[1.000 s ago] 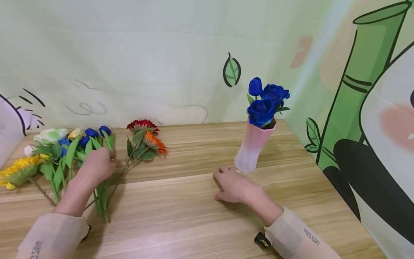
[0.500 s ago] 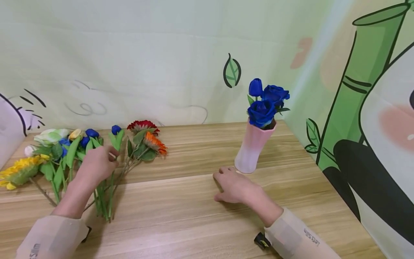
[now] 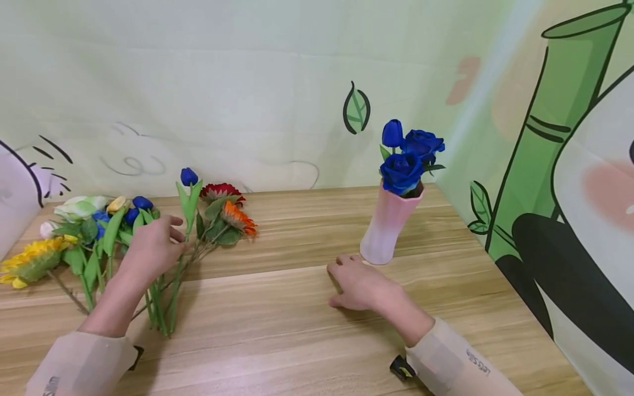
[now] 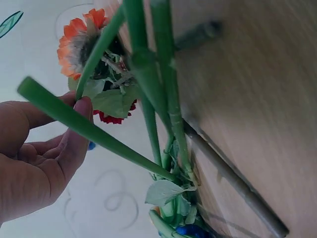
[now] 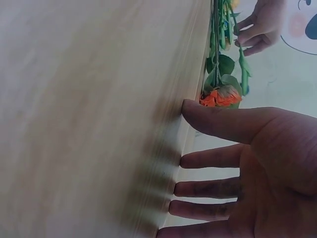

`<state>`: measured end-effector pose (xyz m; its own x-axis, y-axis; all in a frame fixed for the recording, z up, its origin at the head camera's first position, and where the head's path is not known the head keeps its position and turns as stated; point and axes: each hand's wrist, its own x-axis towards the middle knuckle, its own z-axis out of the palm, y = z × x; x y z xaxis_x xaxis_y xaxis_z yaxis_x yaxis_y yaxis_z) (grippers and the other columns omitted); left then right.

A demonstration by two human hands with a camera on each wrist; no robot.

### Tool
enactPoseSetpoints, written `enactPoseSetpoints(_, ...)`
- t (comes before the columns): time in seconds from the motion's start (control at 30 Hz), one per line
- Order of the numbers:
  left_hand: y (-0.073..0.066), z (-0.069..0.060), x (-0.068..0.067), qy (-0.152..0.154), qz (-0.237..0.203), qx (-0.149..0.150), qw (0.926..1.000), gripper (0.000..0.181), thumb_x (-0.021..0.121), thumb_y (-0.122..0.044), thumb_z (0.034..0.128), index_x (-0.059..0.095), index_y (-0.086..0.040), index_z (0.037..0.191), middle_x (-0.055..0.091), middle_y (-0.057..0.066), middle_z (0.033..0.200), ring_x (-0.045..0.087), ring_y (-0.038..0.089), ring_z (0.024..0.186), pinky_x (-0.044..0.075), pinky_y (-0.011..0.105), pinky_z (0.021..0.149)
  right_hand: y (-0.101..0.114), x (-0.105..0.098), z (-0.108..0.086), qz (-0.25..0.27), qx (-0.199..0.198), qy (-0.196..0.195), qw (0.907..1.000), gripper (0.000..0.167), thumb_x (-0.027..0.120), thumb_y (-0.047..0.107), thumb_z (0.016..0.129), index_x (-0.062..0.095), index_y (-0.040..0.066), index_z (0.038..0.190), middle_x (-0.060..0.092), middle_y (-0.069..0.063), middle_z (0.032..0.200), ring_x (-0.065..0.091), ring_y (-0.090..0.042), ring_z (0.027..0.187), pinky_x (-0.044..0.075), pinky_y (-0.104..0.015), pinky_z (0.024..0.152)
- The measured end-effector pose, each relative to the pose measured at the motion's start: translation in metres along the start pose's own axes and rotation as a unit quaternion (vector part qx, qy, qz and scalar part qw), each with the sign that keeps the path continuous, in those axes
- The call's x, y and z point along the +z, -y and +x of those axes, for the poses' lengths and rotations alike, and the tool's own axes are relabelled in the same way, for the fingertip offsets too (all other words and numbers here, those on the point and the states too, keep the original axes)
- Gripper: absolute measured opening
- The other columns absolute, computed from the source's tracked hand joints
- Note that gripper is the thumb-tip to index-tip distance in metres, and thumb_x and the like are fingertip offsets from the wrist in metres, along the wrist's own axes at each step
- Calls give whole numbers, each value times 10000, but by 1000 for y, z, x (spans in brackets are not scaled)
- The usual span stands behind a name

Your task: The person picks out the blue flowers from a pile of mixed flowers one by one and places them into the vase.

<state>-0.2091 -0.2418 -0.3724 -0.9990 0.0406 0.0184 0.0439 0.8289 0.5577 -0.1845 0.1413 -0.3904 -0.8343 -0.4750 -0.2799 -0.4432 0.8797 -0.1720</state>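
While pinching a single artificial-looking tulip [image 3: 190, 206], with deep-blue bloom, pointed green leaves and slim green stem, at left of centre in the frame, could drag neighbours along, given the close tangle of loose green stems [image 3: 159, 311] just beside. Holds on with only thumb and fingertip of the left hand [image 3: 154, 247], with the remaining fingers loosely bent, so could let the stem roll or slip under the weight of the bloom. If swung low toward the right of the frame, could also catch the orange, daisy-shaped flower [image 3: 239, 218] and the dark-red, many-petalled flower [image 3: 223, 191], pulling both along the pale wood-grain counter [image 3: 262, 319]. Points bloom-first toward the upper edge of the frame; runs lengthwise from there downward, slanting slightly left, to a stem end at lower left. Seems raised at the bloom, though hard to tell whether touching the counter at the foot. Rests spread fingertips of the right hand [image 3: 364, 283] on the counter, holding nothing, near the foot of the faceted pink-to-white vase [image 3: 388, 225] right of centre; could knock against it with a careless shift.
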Motion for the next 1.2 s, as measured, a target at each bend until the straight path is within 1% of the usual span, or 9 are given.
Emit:
enactPoseSetpoints(0.17,-6,-3,-1,-54,56,161,9998,459,729,-78,942,564,154,1303,700,268,1052,673,423,900,550,497,699,0,0,0,-35,-60,-20,10000,592,784,351,923,588,24,1377,517,-200,1411,476,-390,1320,419,-505,1086)
enactPoseSetpoints(0.3,-11,-6,-2,-23,-87,151,9998,443,732,-91,946,581,132,1297,700,258,1052,706,326,797,564,448,661,0,0,1,-74,-82,-11,9999,593,789,359,917,597,24,1368,528,-199,1394,487,-387,1304,422,-500,1081)
enactPoseSetpoints(0.43,-18,-8,-3,103,-309,121,9994,449,728,-84,949,570,133,1308,692,259,1060,717,249,723,577,392,619,0,-1,2,-138,-95,-13,9999,594,800,371,905,609,31,1352,547,-189,1367,505,-377,1282,429,-493,1073)
enactPoseSetpoints(0.63,-28,-12,-1,251,-565,247,9978,435,714,-88,960,556,109,1314,687,230,1065,712,237,738,562,368,619,-1,-4,4,-216,-177,29,9996,595,802,364,899,611,29,1352,566,-200,1356,525,-390,1268,432,-498,1069)
enactPoseSetpoints(0.77,-36,-15,2,318,-860,416,9949,419,701,-56,962,548,98,1320,661,206,1069,709,257,812,584,344,646,-1,-7,7,-31,-314,-24,9995,586,779,330,923,593,16,1381,560,-215,1399,541,-382,1281,436,-488,1077)
enactPoseSetpoints(0.83,-41,-16,4,330,-1018,519,9929,416,698,-26,956,544,105,1319,646,199,1064,699,280,856,596,341,666,0,-8,9,94,-455,-156,9988,564,763,317,937,596,12,1382,574,-204,1397,565,-359,1266,451,-474,1067)
enactPoseSetpoints(0.97,-50,-18,10,358,-1109,688,9908,391,687,11,949,542,110,1299,639,183,1045,681,288,901,600,333,685,3,-10,12,221,-894,-596,9940,481,731,305,967,630,22,1342,632,-158,1326,623,-306,1188,505,-450,1005)
enactPoseSetpoints(1.07,-57,-20,15,416,-1141,727,9899,379,685,6,952,543,94,1291,638,171,1057,685,284,912,596,327,690,7,-10,15,374,-1201,-1038,9866,400,715,279,980,661,24,1284,673,-134,1250,658,-278,1115,543,-436,936)
enactPoseSetpoints(1.2,-65,-20,23,420,-1272,814,9876,367,696,1,948,558,75,1280,632,185,1099,703,307,934,601,320,700,13,-10,18,808,-1512,-1538,9731,280,699,220,989,697,18,1183,722,-118,1123,698,-241,979,575,-391,827)
